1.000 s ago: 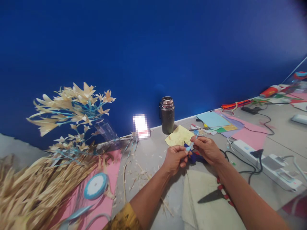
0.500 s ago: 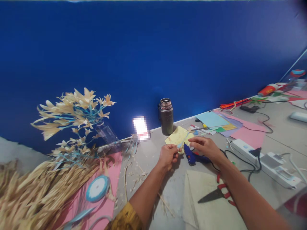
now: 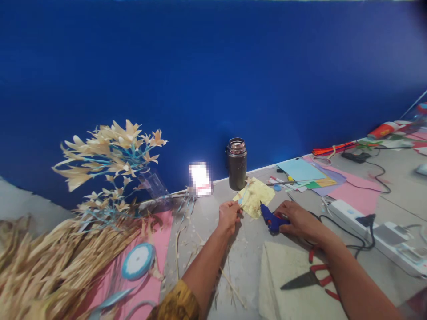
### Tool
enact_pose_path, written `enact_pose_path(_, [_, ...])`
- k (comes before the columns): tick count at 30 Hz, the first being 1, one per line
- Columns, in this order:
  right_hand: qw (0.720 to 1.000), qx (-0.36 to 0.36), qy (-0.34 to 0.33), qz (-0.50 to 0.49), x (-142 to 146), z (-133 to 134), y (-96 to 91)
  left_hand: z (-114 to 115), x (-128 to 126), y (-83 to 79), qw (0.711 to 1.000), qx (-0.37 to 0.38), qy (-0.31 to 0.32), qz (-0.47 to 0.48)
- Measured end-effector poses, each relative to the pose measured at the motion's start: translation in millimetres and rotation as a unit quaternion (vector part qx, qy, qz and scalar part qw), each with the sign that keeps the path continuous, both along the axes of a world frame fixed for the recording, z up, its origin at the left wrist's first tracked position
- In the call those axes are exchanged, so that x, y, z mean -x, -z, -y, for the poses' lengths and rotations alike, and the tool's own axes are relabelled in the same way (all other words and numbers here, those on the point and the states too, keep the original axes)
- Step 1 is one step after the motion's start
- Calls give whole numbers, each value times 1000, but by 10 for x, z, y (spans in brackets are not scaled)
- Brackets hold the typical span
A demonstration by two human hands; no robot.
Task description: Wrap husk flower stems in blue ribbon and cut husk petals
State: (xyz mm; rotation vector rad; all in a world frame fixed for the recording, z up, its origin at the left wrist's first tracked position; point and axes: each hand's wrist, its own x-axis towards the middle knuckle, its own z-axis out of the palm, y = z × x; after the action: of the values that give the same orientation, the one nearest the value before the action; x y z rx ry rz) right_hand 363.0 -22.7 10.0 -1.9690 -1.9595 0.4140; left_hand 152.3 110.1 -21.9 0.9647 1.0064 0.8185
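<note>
My left hand (image 3: pixel 228 216) pinches a thin stem wrapped in light blue ribbon (image 3: pixel 243 197), with a small straw flower at its far end, held above a yellow paper sheet (image 3: pixel 256 195). My right hand (image 3: pixel 298 219) rests on the floor with its fingers closed around the handle of a blue glue gun (image 3: pixel 271 217), whose nozzle points toward the yellow sheet. A black cord runs from the glue gun toward a white power strip (image 3: pixel 350 210).
Red-handled scissors (image 3: pixel 310 278) lie on a pale sheet (image 3: pixel 287 289) near my right forearm. A dark jar (image 3: pixel 236 163) stands by the blue wall. Straw flowers (image 3: pixel 110 155) and dry straw (image 3: pixel 50 262) fill the left, beside a blue ribbon spool (image 3: pixel 138 261). Coloured papers (image 3: pixel 307 174) lie at right.
My right hand let go of the ribbon-wrapped stem and dropped onto the glue gun. My left hand kept the stem and moved it slightly left and forward.
</note>
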Motion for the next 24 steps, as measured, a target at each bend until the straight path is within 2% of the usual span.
enact_pose_path(4, [987, -17, 28, -159, -178, 72, -77, -4, 3, 29, 1000, 9, -10, 5])
enact_pose_path(8, [935, -1, 33, -353, -161, 120, -108, 7, 2, 27, 1000, 16, -11, 20])
enact_pose_path(10, [911, 1, 19, -412, -65, 106, -79, 24, -6, 14, 999, 11, -9, 30])
enact_pose_path(12, [903, 2, 14, -429, 42, 78, -43, 47, -16, -1, 999, 5, -5, 38])
enact_pose_path(15, [918, 2, 20, -396, 151, 41, -17, 83, -28, -19, 999, -3, -1, 44])
enact_pose_path(24, [939, -7, 8, -344, 204, 20, -94, 167, -55, -57, 999, -36, -4, 29])
